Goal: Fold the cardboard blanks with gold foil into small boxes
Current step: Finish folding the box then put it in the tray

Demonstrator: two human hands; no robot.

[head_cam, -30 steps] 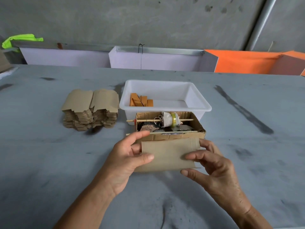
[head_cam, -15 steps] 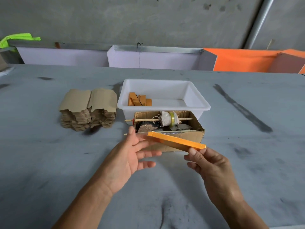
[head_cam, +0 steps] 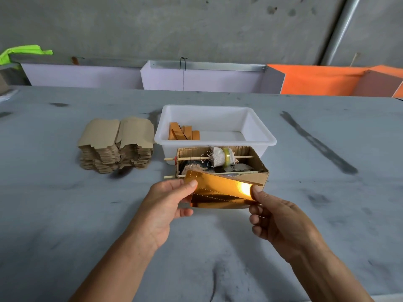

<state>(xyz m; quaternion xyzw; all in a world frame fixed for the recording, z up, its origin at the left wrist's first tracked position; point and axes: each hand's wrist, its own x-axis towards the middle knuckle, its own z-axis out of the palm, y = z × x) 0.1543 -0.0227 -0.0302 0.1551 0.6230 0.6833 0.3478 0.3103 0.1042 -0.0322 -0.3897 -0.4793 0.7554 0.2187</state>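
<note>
The gold foil blank (head_cam: 220, 192) is in the middle of the frame, above the worktop (head_cam: 65, 214), gold side up. The left hand (head_cam: 165, 205) pinches its left end and the right hand (head_cam: 277, 216) pinches its right end. Behind it an open cardboard box (head_cam: 259, 173) holds sticks and a cloth roll (details unclear). Further up, the white tub (head_cam: 259, 136) holds orange folded pieces (head_cam: 184, 134). A stack of blanks (head_cam: 116, 144) lies left of it.

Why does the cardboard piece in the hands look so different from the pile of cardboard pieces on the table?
The gold-foil cardboard blank is one piece held up in the air, pinched by the left hand and right hand; the brown stack of flat cardboard blanks lies on the grey table, untouched. The held one shows its shiny gold side with dashed lines; the stack shows dull brown. Both look like cardboard blanks.
</note>
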